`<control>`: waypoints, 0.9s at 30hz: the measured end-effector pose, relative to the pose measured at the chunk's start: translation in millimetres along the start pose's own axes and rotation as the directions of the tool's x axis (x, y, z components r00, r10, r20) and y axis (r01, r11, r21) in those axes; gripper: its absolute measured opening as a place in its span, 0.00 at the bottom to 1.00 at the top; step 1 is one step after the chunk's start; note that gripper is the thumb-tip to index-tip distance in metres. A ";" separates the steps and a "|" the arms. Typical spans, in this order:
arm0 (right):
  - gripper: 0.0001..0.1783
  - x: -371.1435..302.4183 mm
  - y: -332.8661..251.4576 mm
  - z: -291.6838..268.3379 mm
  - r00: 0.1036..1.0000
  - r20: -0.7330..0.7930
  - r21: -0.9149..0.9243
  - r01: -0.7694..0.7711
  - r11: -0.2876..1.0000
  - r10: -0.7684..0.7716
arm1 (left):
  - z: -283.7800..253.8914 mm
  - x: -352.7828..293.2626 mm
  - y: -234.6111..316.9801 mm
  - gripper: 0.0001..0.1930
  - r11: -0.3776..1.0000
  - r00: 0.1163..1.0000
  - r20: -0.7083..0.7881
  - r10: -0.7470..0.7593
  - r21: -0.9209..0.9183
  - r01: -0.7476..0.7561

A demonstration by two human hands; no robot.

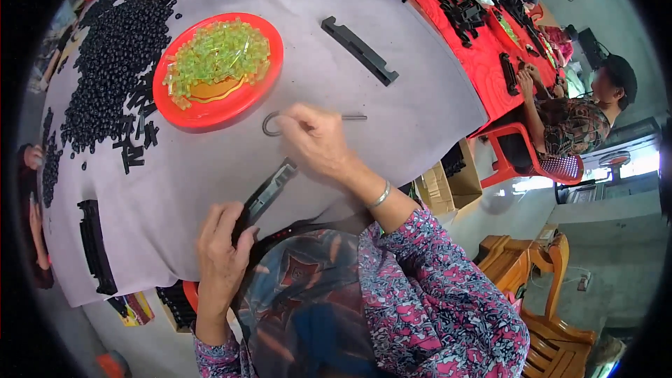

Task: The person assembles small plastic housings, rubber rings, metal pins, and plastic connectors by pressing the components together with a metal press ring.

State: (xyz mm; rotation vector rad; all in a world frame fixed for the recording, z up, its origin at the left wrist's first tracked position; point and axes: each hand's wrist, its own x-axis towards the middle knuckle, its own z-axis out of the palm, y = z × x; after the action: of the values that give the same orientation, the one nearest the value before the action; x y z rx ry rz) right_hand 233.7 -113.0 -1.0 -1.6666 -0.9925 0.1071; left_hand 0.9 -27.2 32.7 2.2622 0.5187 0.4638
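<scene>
My left hand (pixel 222 245) is wrapped round a long black plastic part (pixel 267 192), whose notched end points up and to the right. Just beyond that end is my right hand (pixel 311 136), its fingers bent and pressed together. A thin dark metal rod with a hooked end (pixel 269 124) passes behind this hand, and its straight end shows to the right. Whether the fingers grip the rod or a small piece is hidden. A red plate (pixel 210 121) of yellow-green translucent tube pieces (pixel 217 52) lies beyond my hands.
Small black pieces (pixel 112 63) are heaped at the left of the grey-covered table (pixel 420 112). One black plastic bar (pixel 360 50) lies beyond my right hand, another (pixel 96 246) at the left edge. At right, a person (pixel 577 119) works at a red-covered table (pixel 462 49).
</scene>
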 end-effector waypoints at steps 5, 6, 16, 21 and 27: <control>0.09 -2.4 1.4 6.5 0.985 0.166 0.075 -0.061 0.995 0.048 | 3.3 -1.4 -3.0 0.21 0.997 0.999 -0.001 0.034 0.070 -0.034; 0.09 -1.9 4.2 6.2 0.985 0.165 0.074 -0.060 0.995 0.047 | 3.6 -1.0 -3.5 0.22 0.997 0.999 0.004 0.036 0.070 -0.036; 0.13 0.1 7.2 7.7 0.946 0.322 -0.123 0.077 0.989 -0.033 | 2.7 0.6 -1.8 0.20 0.997 0.999 0.043 0.024 0.079 -0.027; 0.13 -0.2 9.9 10.4 0.954 0.296 -0.137 0.096 0.986 -0.052 | 5.5 -0.5 -4.2 0.20 0.999 0.999 0.035 0.001 0.050 -0.002; 0.13 0.0 11.7 9.6 0.955 0.293 -0.106 0.087 0.991 -0.052 | 5.4 0.5 -5.0 0.21 0.999 1.000 0.022 0.011 0.040 -0.011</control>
State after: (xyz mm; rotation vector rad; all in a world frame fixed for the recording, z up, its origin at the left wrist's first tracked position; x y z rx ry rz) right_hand 234.9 -105.8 -14.2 -1.7533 -1.2987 0.2557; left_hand 2.8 -27.1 25.5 2.3074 0.5091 0.4376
